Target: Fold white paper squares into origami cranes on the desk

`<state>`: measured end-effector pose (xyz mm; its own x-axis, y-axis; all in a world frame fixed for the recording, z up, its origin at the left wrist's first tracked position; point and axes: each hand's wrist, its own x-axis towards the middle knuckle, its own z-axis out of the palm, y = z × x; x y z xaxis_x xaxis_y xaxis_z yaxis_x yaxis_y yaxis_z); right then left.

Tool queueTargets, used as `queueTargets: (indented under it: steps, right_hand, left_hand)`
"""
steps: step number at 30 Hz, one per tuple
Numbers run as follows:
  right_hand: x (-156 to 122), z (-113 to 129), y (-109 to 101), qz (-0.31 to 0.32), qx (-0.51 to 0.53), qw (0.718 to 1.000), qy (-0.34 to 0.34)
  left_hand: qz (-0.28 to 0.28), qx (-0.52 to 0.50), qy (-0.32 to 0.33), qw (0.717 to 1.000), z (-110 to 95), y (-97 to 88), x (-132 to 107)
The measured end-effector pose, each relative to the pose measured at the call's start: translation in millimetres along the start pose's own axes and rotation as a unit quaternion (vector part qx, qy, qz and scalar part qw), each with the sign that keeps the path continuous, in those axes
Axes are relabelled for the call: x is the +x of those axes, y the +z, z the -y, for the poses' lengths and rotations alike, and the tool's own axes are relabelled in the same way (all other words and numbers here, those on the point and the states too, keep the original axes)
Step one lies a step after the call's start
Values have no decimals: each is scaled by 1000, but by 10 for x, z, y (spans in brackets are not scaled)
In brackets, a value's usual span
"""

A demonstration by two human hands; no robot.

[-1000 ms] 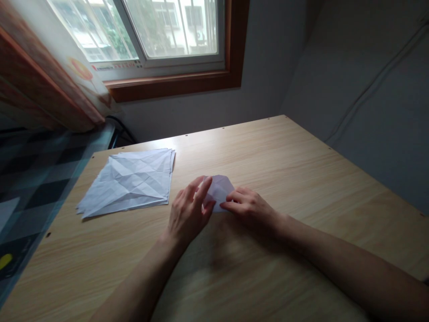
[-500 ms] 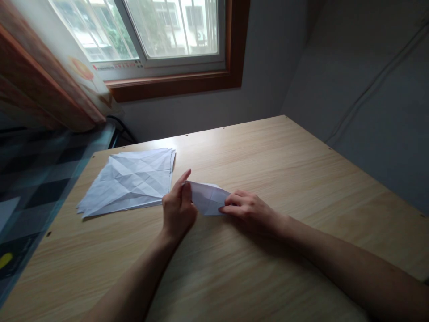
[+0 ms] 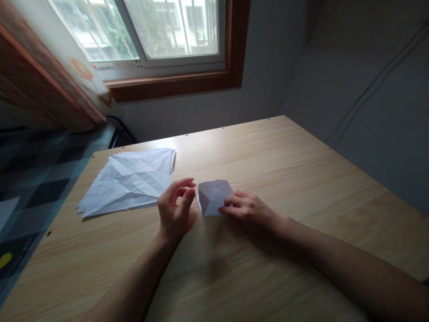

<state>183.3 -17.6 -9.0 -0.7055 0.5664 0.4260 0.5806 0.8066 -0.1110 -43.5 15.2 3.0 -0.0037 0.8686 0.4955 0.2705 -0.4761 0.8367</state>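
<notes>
A small folded piece of white paper (image 3: 214, 197) stands partly raised on the wooden table, with creases across its face. My right hand (image 3: 246, 208) pinches its right lower edge between thumb and fingers. Just left of the paper, my left hand (image 3: 177, 203) is off it, thumb and fingers curved apart with a gap between them. Part of the paper's right side is hidden behind my right fingers.
A stack of creased white paper sheets (image 3: 134, 179) lies on the table (image 3: 284, 161) at the left. Beyond the left edge is a checked cloth (image 3: 60, 152). A window (image 3: 174, 31) with a curtain (image 3: 43, 67) is behind the table.
My left hand has let go of the folded paper's left end and drawn slightly left. The paper's upper part now shows a broader, opened face. My right hand stays in place.
</notes>
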Motion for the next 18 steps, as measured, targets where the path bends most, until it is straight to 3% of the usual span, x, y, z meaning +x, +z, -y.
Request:
queueTargets:
  steps: [4,9,14,16,18]
  right_hand:
    - [5,16,11,2,-13,1000,12]
    - [6,18,20,4,-13,1000,5]
    - [46,118,-55,59,-32,996,56]
    - [63,166,-73,67,-42,990,116]
    - [69,202,-73,58,-42,983,171]
  left_hand:
    - [8,60,95,994,-41,1,-25]
    - [4,156,149,976,-98,46,-22]
    - [-30,168,219,961,-80,27,-34]
    - [8,184,289,939,-95,21,-61]
    - [101,206,359,905,-128,37,-89]
